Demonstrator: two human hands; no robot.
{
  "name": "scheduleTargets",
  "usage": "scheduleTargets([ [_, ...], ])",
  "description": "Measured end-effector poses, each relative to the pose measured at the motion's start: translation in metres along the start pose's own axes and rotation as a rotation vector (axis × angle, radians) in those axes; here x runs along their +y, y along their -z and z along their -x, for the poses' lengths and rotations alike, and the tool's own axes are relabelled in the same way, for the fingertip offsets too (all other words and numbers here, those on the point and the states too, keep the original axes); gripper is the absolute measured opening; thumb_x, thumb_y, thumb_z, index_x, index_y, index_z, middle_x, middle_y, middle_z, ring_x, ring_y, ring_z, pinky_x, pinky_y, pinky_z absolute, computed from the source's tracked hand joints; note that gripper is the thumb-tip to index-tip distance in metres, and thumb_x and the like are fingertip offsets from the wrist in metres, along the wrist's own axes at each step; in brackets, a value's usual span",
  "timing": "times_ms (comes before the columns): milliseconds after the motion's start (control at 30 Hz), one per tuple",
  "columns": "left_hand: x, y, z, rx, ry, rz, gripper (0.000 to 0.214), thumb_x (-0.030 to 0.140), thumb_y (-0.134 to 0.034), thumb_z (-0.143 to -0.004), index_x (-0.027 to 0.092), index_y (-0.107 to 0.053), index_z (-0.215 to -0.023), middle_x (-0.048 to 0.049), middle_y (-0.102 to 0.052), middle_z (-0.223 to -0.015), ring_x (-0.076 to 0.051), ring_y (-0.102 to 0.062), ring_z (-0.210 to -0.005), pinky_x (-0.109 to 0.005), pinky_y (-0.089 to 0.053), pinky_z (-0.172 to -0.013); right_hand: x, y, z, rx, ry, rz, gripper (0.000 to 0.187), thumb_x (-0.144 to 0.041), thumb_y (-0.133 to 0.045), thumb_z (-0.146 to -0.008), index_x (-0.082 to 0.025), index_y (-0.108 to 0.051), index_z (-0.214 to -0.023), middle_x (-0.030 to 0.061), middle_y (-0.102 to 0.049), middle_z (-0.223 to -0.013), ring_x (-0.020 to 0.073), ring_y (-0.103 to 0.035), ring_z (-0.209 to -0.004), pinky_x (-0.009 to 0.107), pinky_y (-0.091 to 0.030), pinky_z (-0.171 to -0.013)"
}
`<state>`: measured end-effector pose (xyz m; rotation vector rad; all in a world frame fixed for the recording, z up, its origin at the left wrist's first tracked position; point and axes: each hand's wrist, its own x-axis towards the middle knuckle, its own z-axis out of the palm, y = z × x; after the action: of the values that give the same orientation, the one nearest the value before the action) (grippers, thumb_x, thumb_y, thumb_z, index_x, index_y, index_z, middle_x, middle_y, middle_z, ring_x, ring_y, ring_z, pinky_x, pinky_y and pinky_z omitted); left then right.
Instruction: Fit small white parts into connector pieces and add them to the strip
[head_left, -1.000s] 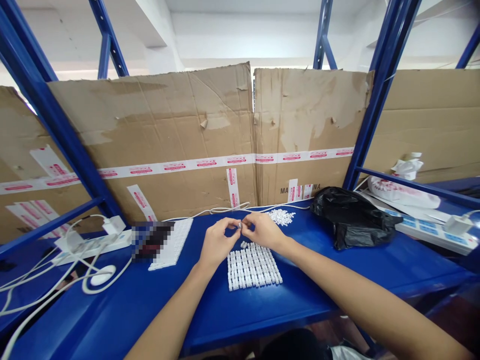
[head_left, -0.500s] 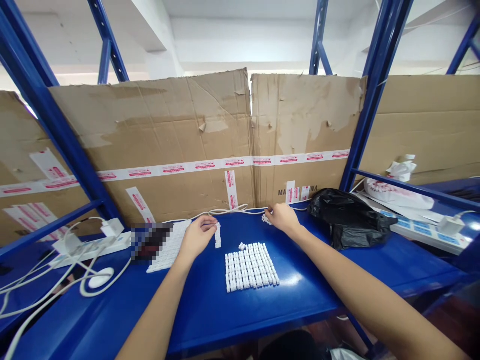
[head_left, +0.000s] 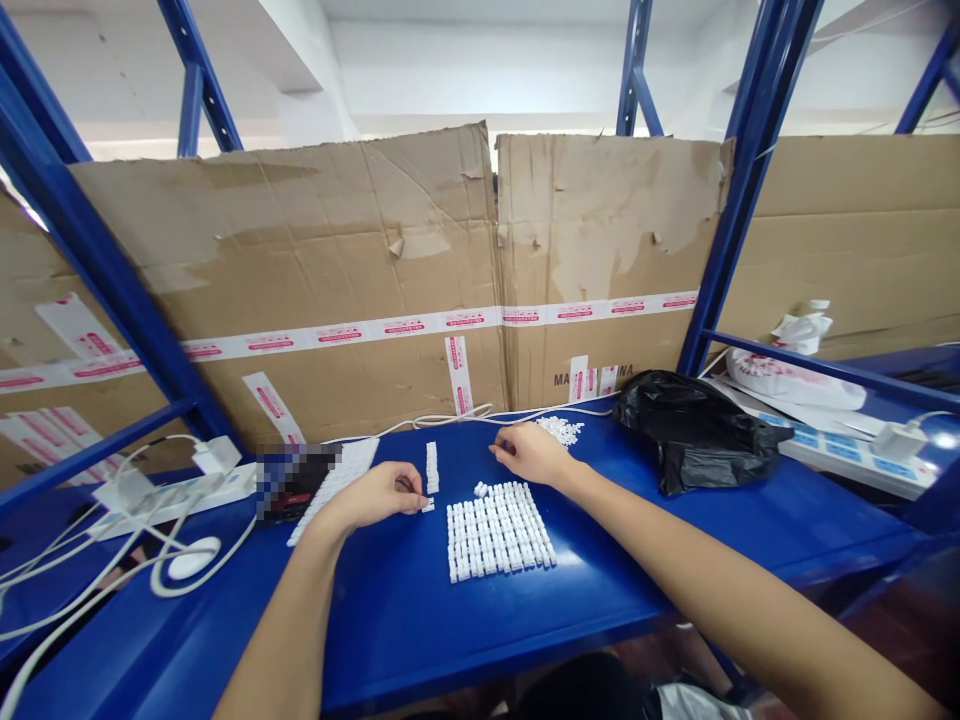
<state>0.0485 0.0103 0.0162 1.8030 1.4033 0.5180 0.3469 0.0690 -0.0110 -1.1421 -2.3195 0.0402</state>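
My left hand (head_left: 384, 494) has its fingers pinched on a small white plastic piece (head_left: 428, 505) at the near end of a short upright column of white pieces (head_left: 432, 467). To the right, my right hand (head_left: 531, 453) hovers over the blue table with thumb and fingertips together; whatever they hold is too small to make out. Behind it lies a loose pile of tiny white pieces (head_left: 562, 431). In front of both hands, white pieces stand in a block of several parallel rows (head_left: 501, 532). A small white clump (head_left: 481, 489) touches or nearly touches its far edge.
A white ribbed sheet or set of rows (head_left: 341, 485) lies left of my left hand, beside a blurred dark object (head_left: 296, 482). A black plastic bag (head_left: 697, 435) sits at right. Power strips with cables (head_left: 180, 500) are at left, and cardboard panels (head_left: 337, 250) rise behind.
My left hand has come nearer, down to the column's near end, uncovering the column. My right hand has moved left and nearer, off the loose pile, which now shows.
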Motion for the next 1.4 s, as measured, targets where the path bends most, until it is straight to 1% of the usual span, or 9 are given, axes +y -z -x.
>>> scheduleTargets([
  [233, -0.004, -0.003, -0.003, 0.030, -0.001, -0.069, 0.039, 0.043, -0.085, -0.057, 0.022, -0.058, -0.076, 0.0033, -0.063, -0.066, -0.019, -0.059, -0.065, -0.027, -0.041, -0.059, -0.014, -0.002, 0.004, -0.038, 0.246, -0.185, 0.016, -0.026, -0.063, -0.096, -0.023, -0.078, -0.096, 0.0012, -0.079, -0.090, 0.0190, -0.068, -0.084, 0.030, -0.048, -0.076],
  [533, 0.003, -0.011, -0.009, 0.110, -0.011, -0.254, 0.036, 0.047, -0.077, -0.063, 0.022, -0.053, -0.072, 0.0024, -0.059, -0.068, -0.018, -0.053, -0.065, -0.027, -0.037, -0.059, -0.026, -0.003, 0.007, -0.069, 0.347, -0.321, 0.016, -0.029, -0.064, -0.097, -0.023, -0.079, -0.098, 0.0010, -0.080, -0.090, 0.0173, -0.067, -0.085, 0.030, -0.050, -0.080],
  [733, 0.002, -0.012, -0.010, 0.133, -0.019, -0.271, 0.035, 0.047, -0.076, -0.064, 0.022, -0.053, -0.072, 0.0025, -0.060, -0.066, -0.018, -0.054, -0.064, -0.027, -0.036, -0.058, -0.031, 0.002, 0.008, -0.093, 0.336, -0.364, 0.026, -0.037, -0.061, -0.100, -0.023, -0.079, -0.088, 0.0009, -0.079, -0.082, 0.0165, -0.068, -0.081, 0.028, -0.050, -0.077],
  [833, 0.004, -0.013, -0.009, 0.156, -0.008, -0.258, 0.036, 0.052, -0.072, -0.071, 0.022, -0.052, -0.071, 0.0012, -0.063, -0.065, -0.019, -0.056, -0.063, -0.028, -0.036, -0.058, -0.031, 0.003, 0.007, -0.120, 0.326, -0.356, 0.032, -0.039, -0.059, -0.102, -0.023, -0.079, -0.084, 0.0002, -0.079, -0.082, 0.0158, -0.069, -0.081, 0.027, -0.050, -0.077],
  [967, 0.010, -0.012, -0.009, 0.308, -0.015, -0.270, 0.039, 0.058, -0.066, -0.078, 0.023, -0.051, -0.071, 0.0007, -0.063, -0.064, -0.019, -0.056, -0.061, -0.029, -0.036, -0.058, -0.022, 0.002, 0.004, -0.105, 0.293, -0.282, 0.027, -0.035, -0.058, -0.102, -0.023, -0.080, -0.095, 0.0022, -0.080, -0.089, 0.0176, -0.070, -0.088, 0.028, -0.050, -0.082],
  [1133, 0.014, -0.014, -0.012, 0.519, -0.093, -0.299, 0.037, 0.055, -0.066, -0.082, 0.023, -0.052, -0.070, 0.0008, -0.062, -0.066, -0.020, -0.058, -0.065, -0.030, -0.039, -0.062, 0.003, -0.009, -0.002, -0.051, 0.118, -0.234, 0.016, -0.031, -0.070, -0.093, -0.020, -0.077, -0.102, 0.0048, -0.079, -0.091, 0.0186, -0.073, -0.083, 0.029, -0.051, -0.079],
  [1200, 0.015, -0.018, -0.015, 0.583, -0.152, -0.249, 0.036, 0.053, -0.067, -0.083, 0.023, -0.052, -0.070, 0.0010, -0.062, -0.066, -0.020, -0.060, -0.068, -0.031, -0.042, -0.066, 0.011, -0.015, -0.004, -0.036, 0.061, -0.280, 0.016, -0.025, -0.076, -0.086, -0.019, -0.075, -0.101, 0.0039, -0.078, -0.087, 0.0173, -0.073, -0.078, 0.027, -0.052, -0.074],
  [1267, 0.015, -0.026, -0.019, 0.585, -0.226, -0.107, 0.034, 0.051, -0.069, -0.084, 0.022, -0.054, -0.074, 0.0003, -0.065, -0.071, -0.020, -0.064, -0.073, -0.031, -0.046, -0.069, 0.014, -0.020, -0.006, -0.007, 0.053, -0.317, 0.019, -0.015, -0.075, -0.083, -0.018, -0.073, -0.101, 0.0033, -0.077, -0.086, 0.0161, -0.072, -0.076, 0.026, -0.053, -0.073],
  [1400, 0.019, -0.043, -0.027, 0.398, -0.279, 0.355, 0.035, 0.046, -0.075, -0.083, 0.019, -0.065, -0.104, -0.0073, -0.075, -0.096, -0.024, -0.072, -0.087, -0.036, -0.057, -0.074, 0.001, -0.021, -0.007, 0.121, 0.124, -0.411, 0.023, -0.011, -0.070, -0.085, -0.018, -0.072, -0.106, 0.0041, -0.076, -0.097, 0.0150, -0.070, -0.080, 0.027, -0.056, -0.076],
])
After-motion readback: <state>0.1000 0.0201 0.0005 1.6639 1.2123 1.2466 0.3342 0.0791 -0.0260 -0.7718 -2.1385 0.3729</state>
